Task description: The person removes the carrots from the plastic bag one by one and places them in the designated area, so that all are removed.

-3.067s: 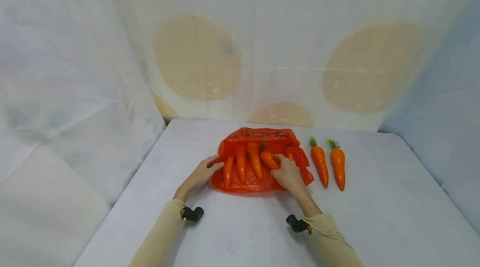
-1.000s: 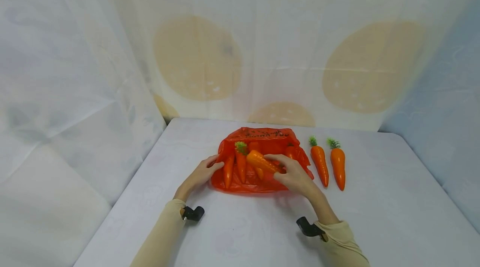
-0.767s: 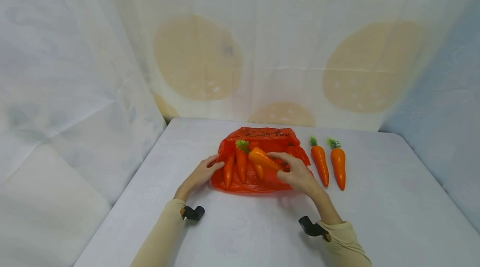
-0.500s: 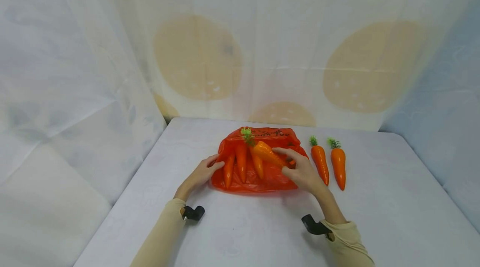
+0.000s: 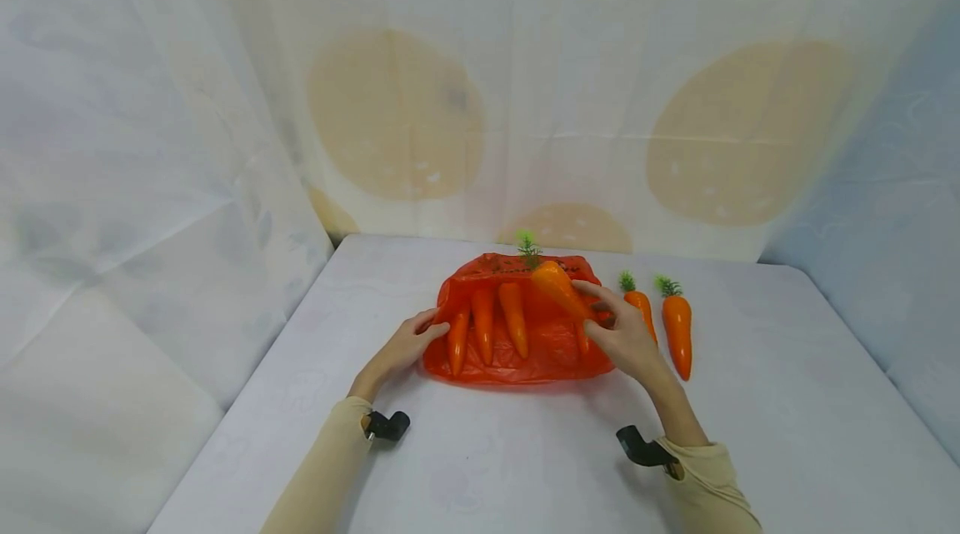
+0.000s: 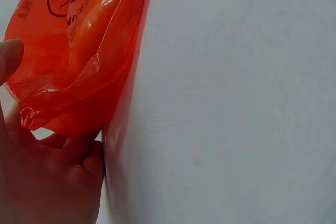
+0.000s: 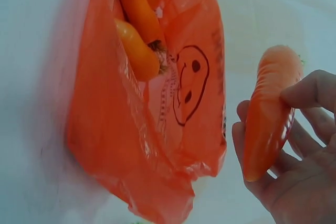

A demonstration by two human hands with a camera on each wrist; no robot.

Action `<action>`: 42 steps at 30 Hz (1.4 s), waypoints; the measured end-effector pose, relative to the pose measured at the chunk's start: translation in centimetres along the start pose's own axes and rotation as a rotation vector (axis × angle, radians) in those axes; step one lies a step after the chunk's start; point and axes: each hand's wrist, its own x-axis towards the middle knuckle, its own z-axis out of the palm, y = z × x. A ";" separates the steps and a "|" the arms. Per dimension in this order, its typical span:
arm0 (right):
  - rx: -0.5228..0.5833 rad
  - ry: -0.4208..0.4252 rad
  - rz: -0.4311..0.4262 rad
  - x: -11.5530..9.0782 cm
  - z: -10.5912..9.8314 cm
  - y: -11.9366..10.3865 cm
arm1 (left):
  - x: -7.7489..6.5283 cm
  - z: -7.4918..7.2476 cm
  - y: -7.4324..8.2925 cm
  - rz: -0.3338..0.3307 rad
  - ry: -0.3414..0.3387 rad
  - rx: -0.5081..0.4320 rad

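My right hand (image 5: 626, 338) pinches an orange carrot (image 5: 557, 288) with a green leafy top between thumb and fingers. In the right wrist view this carrot (image 7: 270, 114) is held beside the red plastic bag (image 7: 142, 156), apart from it. The bag lies on its side, its mouth gaping towards me, with a printed smiling face inside. Several more carrots (image 5: 482, 326) lie in the bag, side by side. At the bag's left edge my left hand (image 5: 405, 344) grips the plastic; in the left wrist view its fingers (image 6: 79, 150) go under the bag's rim.
Two carrots with green tops lie on the white table (image 5: 480, 467) right of the bag; my right hand partly covers the nearer carrot (image 5: 639, 309), while the outer carrot (image 5: 677, 334) shows fully. A patterned sheet (image 5: 562, 142) hangs behind the table.
My right hand has drawn a carrot out of the bag and moved it right and upward, turning its leafy top away from the other carrots. The left hand stays at the bag's edge.
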 end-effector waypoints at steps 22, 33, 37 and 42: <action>-0.145 0.180 0.154 -1.4 -6.0 4.7 | 0.1 0.4 0.1 -0.010 0.003 0.004; -0.238 0.254 0.356 -2.9 -9.1 8.0 | 0.0 0.4 0.1 -0.012 0.005 0.005; -0.249 0.263 0.423 -3.4 -10.1 9.3 | 0.0 0.3 0.1 -0.011 0.005 0.004; -0.280 0.251 0.457 -4.1 -11.1 10.7 | -0.1 0.3 0.1 -0.014 0.000 0.005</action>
